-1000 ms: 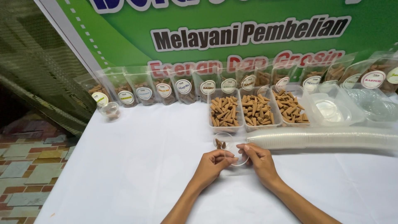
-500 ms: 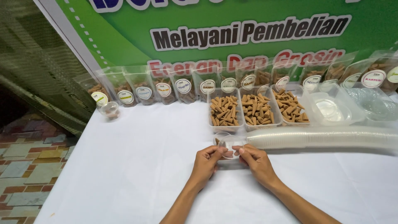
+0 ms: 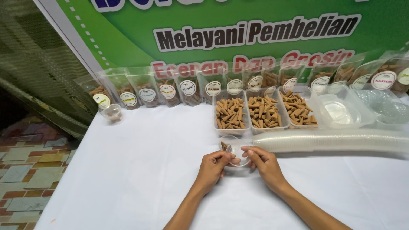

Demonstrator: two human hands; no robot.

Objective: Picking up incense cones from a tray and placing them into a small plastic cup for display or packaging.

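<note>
Both hands down low over the white bench (image 3: pixel 140 170), and I've got a small clear plastic cup (image 3: pixel 235 151) between them. My left hand (image 3: pixel 211 168) has its grip closed on the cup's near left side, thumb and fingertips pinched on the rim. My right hand (image 3: pixel 265 164) matches it from the other side, grip closed on the right of the rim, forefinger laid across the top. The cup sits just above the bench, a few brown incense cones (image 3: pixel 224 146) showing inside at its far left edge. I cannot tell whether a lid is on it; the plastic is too clear to read.

Just beside my right hand, a long sleeve of stacked clear cups (image 3: pixel 332 141) lies on its side, running off to the right. Beyond it, three clear tubs of brown cones (image 3: pixel 264 113) stand side by side, then an empty clear tub (image 3: pixel 341 111). A row of labelled clear pouches (image 3: pixel 187 89) leans against the green banner (image 3: pixel 238 47). Well apart at far left, one small filled cup (image 3: pixel 111 113) stands alone.
</note>
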